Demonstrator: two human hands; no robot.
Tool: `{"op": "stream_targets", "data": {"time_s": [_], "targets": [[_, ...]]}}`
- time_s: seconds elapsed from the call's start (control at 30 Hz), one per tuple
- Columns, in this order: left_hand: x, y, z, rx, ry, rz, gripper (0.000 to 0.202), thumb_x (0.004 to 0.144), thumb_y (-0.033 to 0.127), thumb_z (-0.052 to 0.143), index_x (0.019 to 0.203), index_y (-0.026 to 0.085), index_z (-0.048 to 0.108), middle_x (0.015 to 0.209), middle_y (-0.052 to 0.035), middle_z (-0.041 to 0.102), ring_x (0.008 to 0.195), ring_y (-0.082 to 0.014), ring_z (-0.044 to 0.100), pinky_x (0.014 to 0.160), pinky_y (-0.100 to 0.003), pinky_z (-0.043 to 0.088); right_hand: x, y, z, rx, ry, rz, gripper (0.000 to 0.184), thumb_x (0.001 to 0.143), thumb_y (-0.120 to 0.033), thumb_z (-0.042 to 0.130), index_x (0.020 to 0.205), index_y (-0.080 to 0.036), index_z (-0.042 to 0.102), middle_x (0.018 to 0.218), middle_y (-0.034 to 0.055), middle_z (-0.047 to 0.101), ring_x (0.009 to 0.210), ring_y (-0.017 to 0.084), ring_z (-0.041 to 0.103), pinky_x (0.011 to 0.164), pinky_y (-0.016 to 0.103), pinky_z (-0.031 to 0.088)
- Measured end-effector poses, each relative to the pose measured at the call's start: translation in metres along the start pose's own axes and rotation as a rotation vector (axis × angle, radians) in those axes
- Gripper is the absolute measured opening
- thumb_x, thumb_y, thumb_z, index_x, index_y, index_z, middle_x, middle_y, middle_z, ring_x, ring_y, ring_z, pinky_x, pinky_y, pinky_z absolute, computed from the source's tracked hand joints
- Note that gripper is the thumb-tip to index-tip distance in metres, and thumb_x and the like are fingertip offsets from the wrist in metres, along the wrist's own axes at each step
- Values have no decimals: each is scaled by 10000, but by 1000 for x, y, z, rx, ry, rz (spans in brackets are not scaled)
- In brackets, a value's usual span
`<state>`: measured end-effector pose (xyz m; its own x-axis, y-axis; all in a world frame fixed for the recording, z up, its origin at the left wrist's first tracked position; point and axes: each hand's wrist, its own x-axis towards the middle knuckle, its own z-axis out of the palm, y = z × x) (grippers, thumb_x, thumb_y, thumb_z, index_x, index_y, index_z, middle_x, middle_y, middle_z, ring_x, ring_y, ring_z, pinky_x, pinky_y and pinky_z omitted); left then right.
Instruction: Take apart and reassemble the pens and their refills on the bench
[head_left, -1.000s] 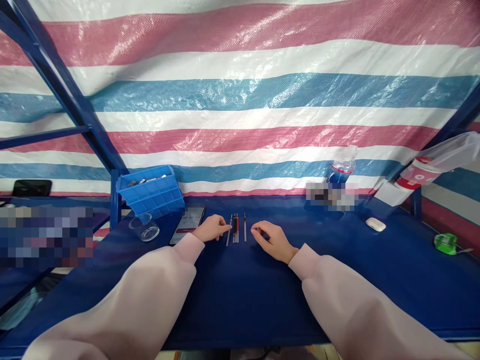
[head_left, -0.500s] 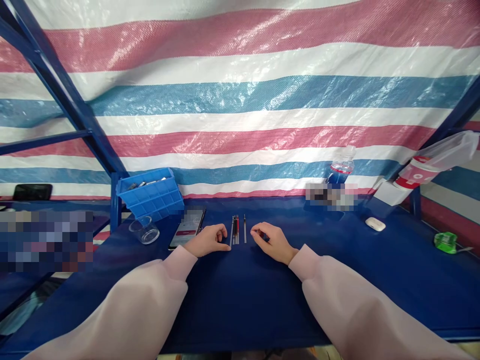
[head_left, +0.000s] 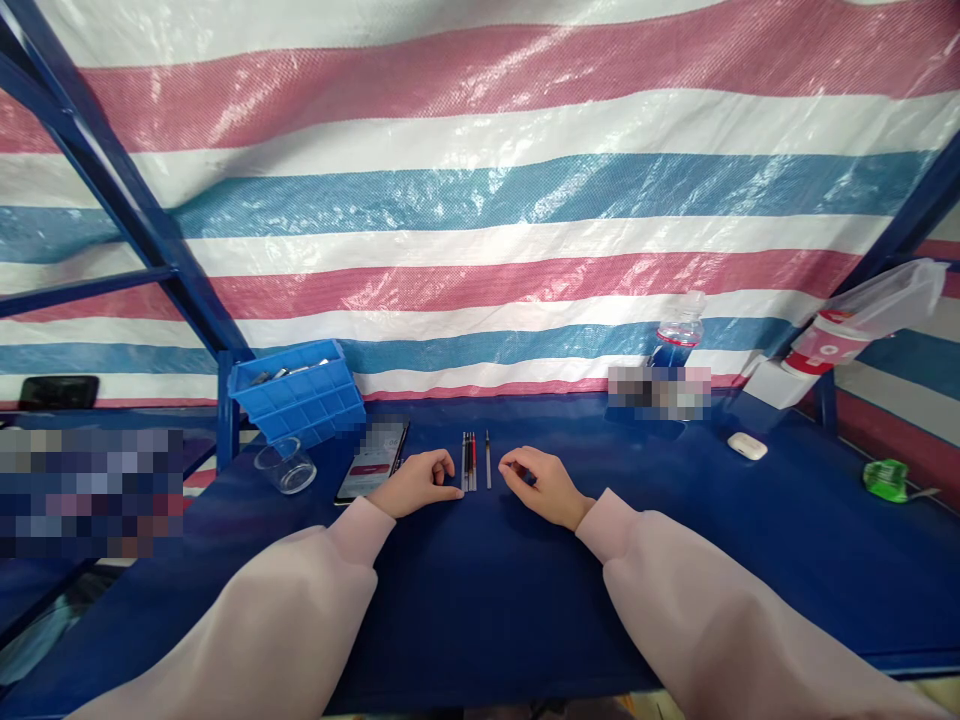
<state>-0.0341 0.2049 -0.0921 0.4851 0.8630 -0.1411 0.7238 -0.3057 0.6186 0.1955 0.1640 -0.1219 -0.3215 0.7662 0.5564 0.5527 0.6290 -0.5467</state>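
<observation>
A: Hands first. What were they doing?
B: The left hand (head_left: 415, 483) lay on the desk (head_left: 480, 600), fingers loosely curled, released, with nothing visible in it. The right hand (head_left: 541, 485) rested the same way, curled and slack. A small dark spot showed inside its curl, and I cannot tell whether it held anything.

A: And the thin pieces?
B: A tight cluster of pen refills (head_left: 469, 462) lay upright in the frame between the hands, just beside the left hand's thumb. A lone refill (head_left: 488, 460) lay apart from it, nearer the right hand, though not touching it.

A: What sat around them?
B: Left of the left hand, a smartphone (head_left: 371, 462) lay just by the wrist, with a glass tumbler (head_left: 285, 466) beyond it. A blue parts tray (head_left: 296, 392) sat farther out. Well right of the right hand stood a water bottle (head_left: 679, 335), and an earbud case (head_left: 746, 446) lay past it.
</observation>
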Motion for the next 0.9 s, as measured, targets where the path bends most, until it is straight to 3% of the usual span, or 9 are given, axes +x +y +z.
{"op": "stream_targets", "data": {"time_s": [0.37, 0.53, 0.73, 0.9], "targets": [[-4, -2, 7, -11, 83, 32, 419, 605, 544, 624, 782, 176, 529, 631, 34, 469, 547, -109, 417, 498, -220, 304, 0, 1, 1, -3, -6, 11, 202, 879, -308, 421, 842, -198, 587, 735, 29, 600, 648, 128, 542, 575, 237, 429], [-4, -2, 9, -5, 111, 30, 407, 604, 538, 625, 776, 182, 524, 633, 35, 457, 550, -109, 413, 495, -217, 296, 0, 1, 2, -65, -40, 22, 164, 857, -297, 464, 923, -203, 581, 734, 19, 586, 666, 135, 541, 630, 262, 448], [-4, -4, 12, 0, 128, 27, 390, 607, 526, 622, 776, 189, 520, 633, 34, 454, 555, -112, 413, 495, -217, 293, 3, 0, 1, -205, -166, -25, 318, 850, -330, 487, 1145, -221, 526, 1065, 77, 572, 980, 208, 514, 871, 382, 411], [-4, -4, 12, 6, 127, 24, 380, 618, 521, 618, 777, 192, 513, 640, 33, 456, 565, -115, 421, 496, -217, 291, 2, 3, 2, -277, -280, -10, 400, 872, -415, 438, 1223, -233, 500, 1229, 88, 494, 1122, 249, 431, 932, 441, 358]]}}
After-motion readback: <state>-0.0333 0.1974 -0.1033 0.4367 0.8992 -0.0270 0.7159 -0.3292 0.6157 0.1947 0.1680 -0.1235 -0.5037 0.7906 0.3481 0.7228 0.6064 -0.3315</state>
